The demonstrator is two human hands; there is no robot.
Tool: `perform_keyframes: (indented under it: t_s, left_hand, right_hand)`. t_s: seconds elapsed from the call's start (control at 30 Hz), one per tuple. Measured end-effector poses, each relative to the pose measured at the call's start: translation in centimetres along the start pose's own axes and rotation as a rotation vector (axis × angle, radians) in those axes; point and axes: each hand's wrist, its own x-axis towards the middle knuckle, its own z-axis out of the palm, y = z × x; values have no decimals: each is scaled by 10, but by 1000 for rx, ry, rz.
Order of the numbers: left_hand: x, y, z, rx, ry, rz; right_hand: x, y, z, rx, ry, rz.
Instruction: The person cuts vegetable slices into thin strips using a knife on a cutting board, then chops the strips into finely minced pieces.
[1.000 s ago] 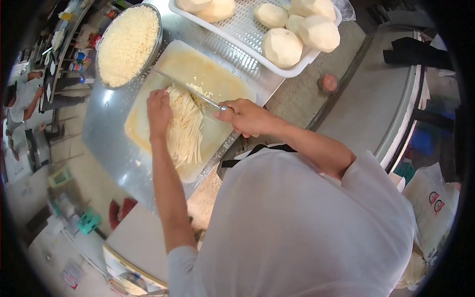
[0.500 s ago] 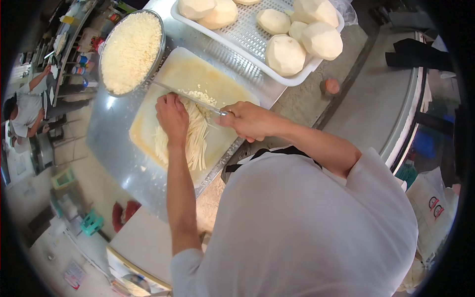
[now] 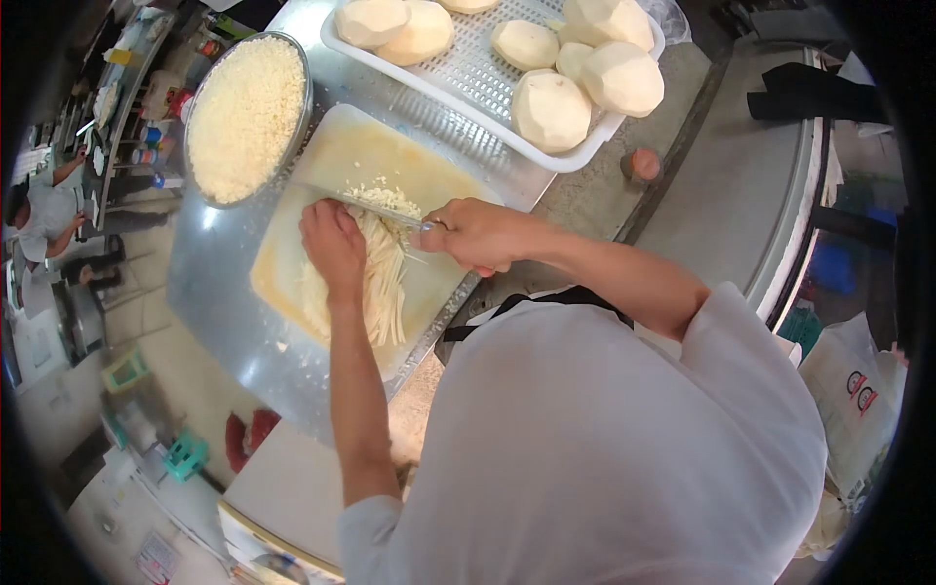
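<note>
My right hand point(image 3: 480, 235) grips the handle of a knife, its blade point(image 3: 375, 206) lying across a bundle of thin pale vegetable strips point(image 3: 386, 292). With fingers curled, my left hand point(image 3: 333, 246) presses on the strips just beside the blade. Small chopped bits point(image 3: 388, 196) are heaped on the far side of the knife. All of this rests on a yellowed cutting board point(image 3: 341, 141). Beyond the board's far left corner stands a metal bowl point(image 3: 309, 96) heaped with diced pale pieces point(image 3: 246, 117). The strips under my left palm are partly hidden.
A white perforated tray point(image 3: 575, 159) holds several peeled pale root vegetables point(image 3: 551, 110) at the back. The metal table point(image 3: 219, 292) carries stray bits. An orange-topped container point(image 3: 643, 165) stands to the right. Another person point(image 3: 49, 210) is at a counter far left.
The view has shifted slightly, so the bowl and board appear a little lower. My left hand and the knife blade sit slightly lower in view. Both grips are unchanged.
</note>
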Motion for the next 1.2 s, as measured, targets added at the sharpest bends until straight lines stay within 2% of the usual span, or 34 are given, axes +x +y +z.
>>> perform_keyframes:
  t_s: [0.17,0.33,0.43,0.63,0.77,0.83,1.03,1.13,1.2]
  left_hand:
    - [1,4,-5,-47,4,22]
    - [-4,4,-6,-80,-3,-25]
    - [-4,1,-8,-107,-15,-14]
    - [-4,3,-4,-119,64,34]
    - [-2,2,-6,-107,23,-12]
    - [-4,9,-8,-85,39,-18]
    - [-1,3,-13,-115,-43,-8]
    - [-5,20,-16,-5,100,96]
    - [-15,21,-2,82,53,74]
  right_hand:
    - [20,16,5,-7,27,-49]
    - [3,-3,-3,-20,20,-73]
    - [34,20,-5,-105,0,-124]
    - [7,-10,-14,-101,-32,-51]
    - [36,6,-19,-209,7,-98]
    - [18,-9,-21,-237,5,-92]
    - [51,19,-13,-86,-44,-114]
    - [19,8,-13,-82,-38,-39]
    - [-5,5,2,45,13,-64]
